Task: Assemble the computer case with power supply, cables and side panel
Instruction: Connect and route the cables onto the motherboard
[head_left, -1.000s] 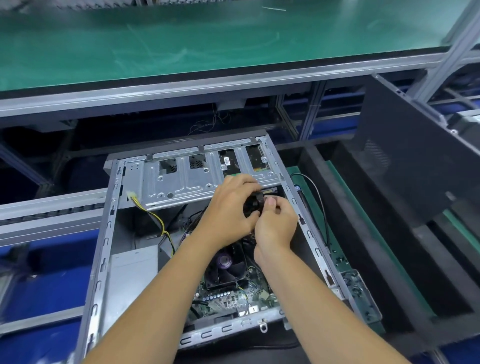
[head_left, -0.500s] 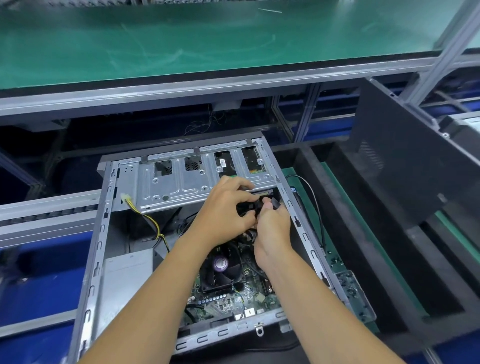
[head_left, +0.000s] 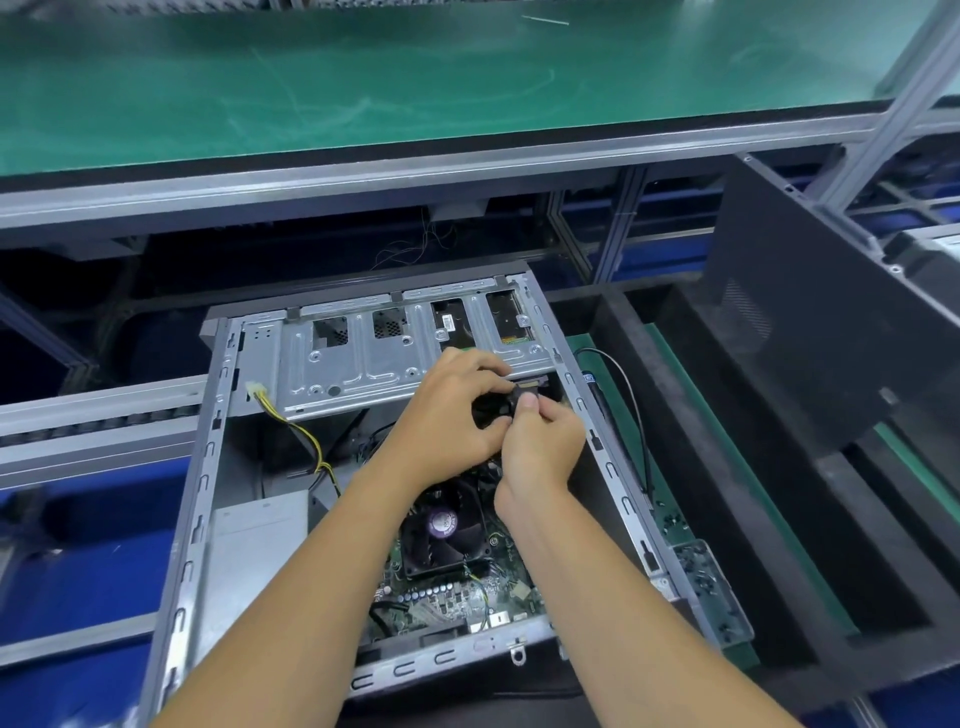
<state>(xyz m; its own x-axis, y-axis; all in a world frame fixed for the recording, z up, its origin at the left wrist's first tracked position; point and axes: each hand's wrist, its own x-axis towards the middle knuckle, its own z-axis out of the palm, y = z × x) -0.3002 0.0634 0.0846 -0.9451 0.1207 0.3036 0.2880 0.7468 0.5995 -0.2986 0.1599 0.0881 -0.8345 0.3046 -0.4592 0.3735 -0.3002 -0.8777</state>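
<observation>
While the open grey metal computer case lies flat with its side off, both hands meet just under the silver perforated drive cage. The left hand and right hand each pinch a small black cable connector, mostly hidden by fingers. The case's right rail crowds them. A dark grey side panel leans well apart, cut off at the right.

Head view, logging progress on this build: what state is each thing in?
Computer case: open, side panel off.
Side panel: detached, leaning at the right.
Black cable bundle: held by both hands.
Left hand: gripping bundle.
Right hand: pinching bundle.
Yellow-black cable: connector loose.
</observation>
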